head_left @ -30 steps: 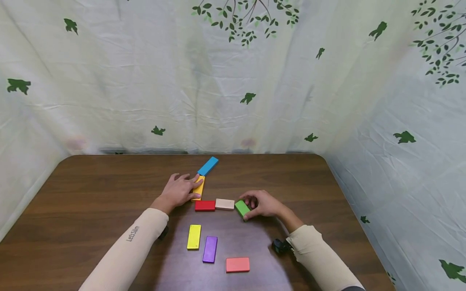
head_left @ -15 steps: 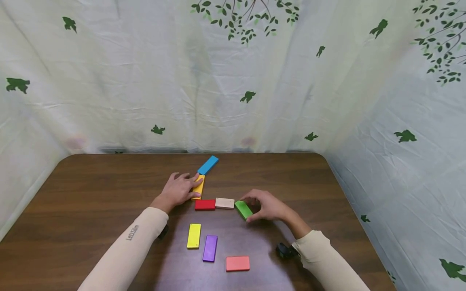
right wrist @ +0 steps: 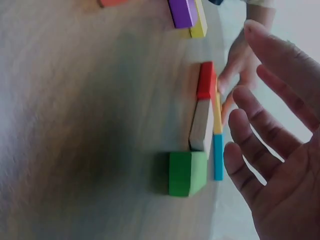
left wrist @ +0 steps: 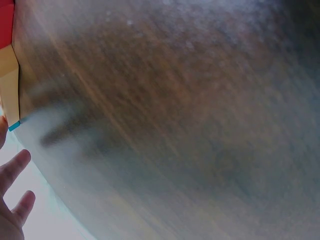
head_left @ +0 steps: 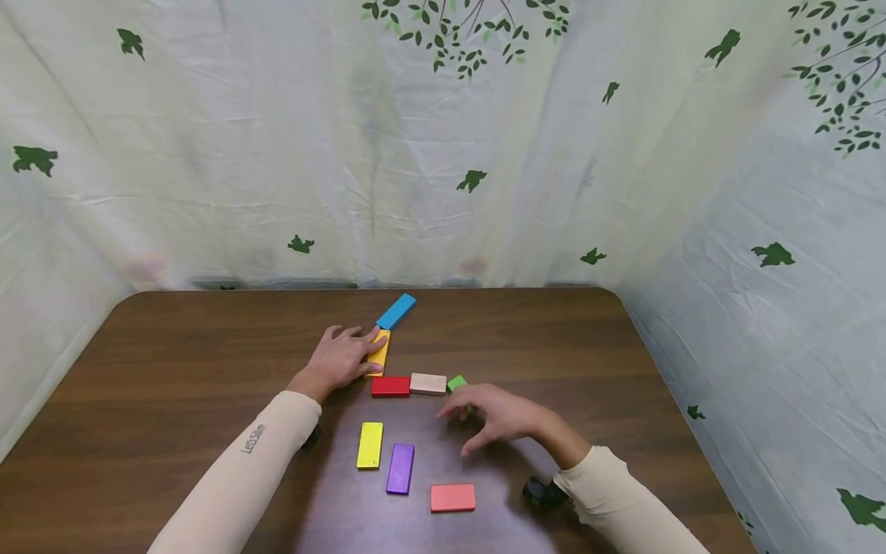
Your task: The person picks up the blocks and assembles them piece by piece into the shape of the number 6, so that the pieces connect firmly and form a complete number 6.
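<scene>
My left hand (head_left: 337, 363) rests on an orange block (head_left: 380, 357), thumb and fingers spread over it. A blue block (head_left: 397, 312) slants away from its far end, and a red block (head_left: 391, 387) lies crosswise at its near end. To the right of the red one sits a beige block (head_left: 428, 384), followed by a green block (head_left: 456, 382) set at an angle. My right hand (head_left: 500, 419) hovers just on the near side of the green block, partly covering it in the head view. In the right wrist view its fingers (right wrist: 270, 127) are spread and hold nothing.
Nearer to me on the brown wooden table (head_left: 208, 362) lie a yellow block (head_left: 370, 445), a purple block (head_left: 400, 468) and a salmon-red block (head_left: 453, 498). A white curtain (head_left: 415, 192) with leaf prints hangs behind the table.
My right hand has let go of the green block and drawn back toward me, its fingers opening. The left hand stays on the orange block.
</scene>
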A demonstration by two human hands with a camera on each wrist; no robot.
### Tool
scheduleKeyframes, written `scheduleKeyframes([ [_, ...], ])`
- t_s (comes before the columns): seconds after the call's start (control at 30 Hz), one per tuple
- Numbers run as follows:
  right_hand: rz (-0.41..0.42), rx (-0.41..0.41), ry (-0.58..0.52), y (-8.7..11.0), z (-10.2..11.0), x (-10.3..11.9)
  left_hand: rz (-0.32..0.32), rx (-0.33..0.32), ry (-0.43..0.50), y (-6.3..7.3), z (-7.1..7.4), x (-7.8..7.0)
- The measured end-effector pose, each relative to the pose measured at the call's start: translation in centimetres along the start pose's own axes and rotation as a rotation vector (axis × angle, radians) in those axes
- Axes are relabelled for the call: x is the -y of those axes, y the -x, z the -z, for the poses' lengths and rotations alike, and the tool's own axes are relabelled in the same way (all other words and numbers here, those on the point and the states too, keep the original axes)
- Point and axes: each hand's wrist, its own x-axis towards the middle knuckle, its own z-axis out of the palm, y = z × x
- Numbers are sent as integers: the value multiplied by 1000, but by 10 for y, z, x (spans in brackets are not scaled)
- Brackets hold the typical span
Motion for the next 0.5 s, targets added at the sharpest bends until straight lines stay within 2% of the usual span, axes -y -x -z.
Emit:
scheduleKeyframes([
  [0.13, 52, 58, -21, -2, -5, 3, -7, 1, -8, 0, 1, 0],
  [0.33, 17, 170, -89, -4, -14, 5, 2, 8, -2, 0, 2, 0],
  [0.5, 76, 245, -101, -6, -24, 4, 7, 13, -5, 0, 2, -1],
])
